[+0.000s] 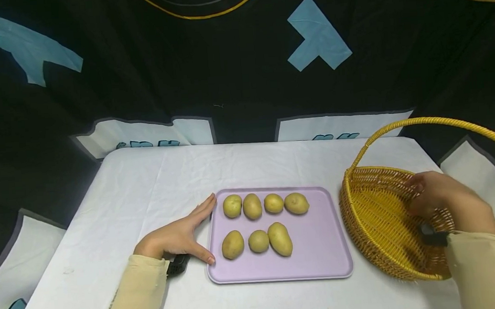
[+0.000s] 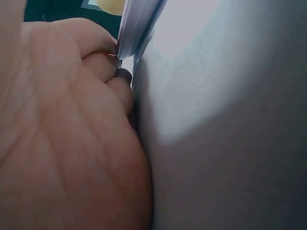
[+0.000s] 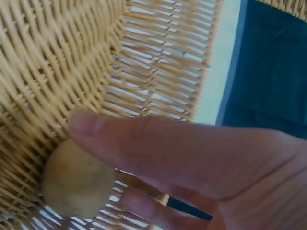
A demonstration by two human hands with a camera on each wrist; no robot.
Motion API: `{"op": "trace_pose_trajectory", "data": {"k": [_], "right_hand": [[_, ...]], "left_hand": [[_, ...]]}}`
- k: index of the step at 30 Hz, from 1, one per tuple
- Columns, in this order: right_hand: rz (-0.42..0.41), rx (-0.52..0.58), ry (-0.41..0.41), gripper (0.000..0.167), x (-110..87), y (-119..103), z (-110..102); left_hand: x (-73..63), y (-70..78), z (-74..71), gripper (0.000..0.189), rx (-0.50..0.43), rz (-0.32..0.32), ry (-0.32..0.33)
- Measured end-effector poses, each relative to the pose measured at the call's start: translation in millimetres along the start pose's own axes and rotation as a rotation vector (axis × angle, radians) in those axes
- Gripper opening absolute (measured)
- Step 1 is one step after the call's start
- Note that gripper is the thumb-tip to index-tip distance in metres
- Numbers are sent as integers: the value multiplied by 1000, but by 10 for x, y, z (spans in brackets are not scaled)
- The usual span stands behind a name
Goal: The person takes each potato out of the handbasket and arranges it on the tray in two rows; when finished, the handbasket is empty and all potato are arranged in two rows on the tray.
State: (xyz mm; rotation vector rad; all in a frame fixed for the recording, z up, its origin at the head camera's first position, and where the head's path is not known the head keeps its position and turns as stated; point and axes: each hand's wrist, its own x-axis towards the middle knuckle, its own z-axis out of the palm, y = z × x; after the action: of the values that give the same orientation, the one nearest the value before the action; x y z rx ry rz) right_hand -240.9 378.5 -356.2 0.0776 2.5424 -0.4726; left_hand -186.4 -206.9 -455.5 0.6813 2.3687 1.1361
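Observation:
My left hand [image 1: 182, 236] rests at the left edge of a lilac tray [image 1: 318, 245], thumb and fingers spread along its rim. In the left wrist view, the fingers [image 2: 103, 67] touch the tray's side close to the white cloth. Several potatoes [image 1: 280, 239] lie on the tray in two rows. My right hand [image 1: 453, 197] reaches into a yellow wicker basket [image 1: 376, 212] at the right. In the right wrist view, its thumb and fingers are round a potato [image 3: 79, 179] by the woven wall; some fingertips are hidden.
The basket's tall arched handle [image 1: 443, 119] rises above my right hand and forearm. A white cloth [image 1: 117, 206] covers the table. Dark fabric with blue patches [image 1: 318, 34] hangs behind the far edge.

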Motion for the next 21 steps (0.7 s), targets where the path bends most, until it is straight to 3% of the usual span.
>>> {"op": "trace_pose_trajectory", "data": {"k": [7,16,21], "right_hand": [[94,47,-28,78,61,131,52],[105,56,8,61,53,145,140],[133,115,5,60,54,183,153]], "left_hand": [[5,14,-6,140,-2,1,0],[4,18,3,140,-5,-2,-1],[6,26,-6,140,3,4,0]]}}
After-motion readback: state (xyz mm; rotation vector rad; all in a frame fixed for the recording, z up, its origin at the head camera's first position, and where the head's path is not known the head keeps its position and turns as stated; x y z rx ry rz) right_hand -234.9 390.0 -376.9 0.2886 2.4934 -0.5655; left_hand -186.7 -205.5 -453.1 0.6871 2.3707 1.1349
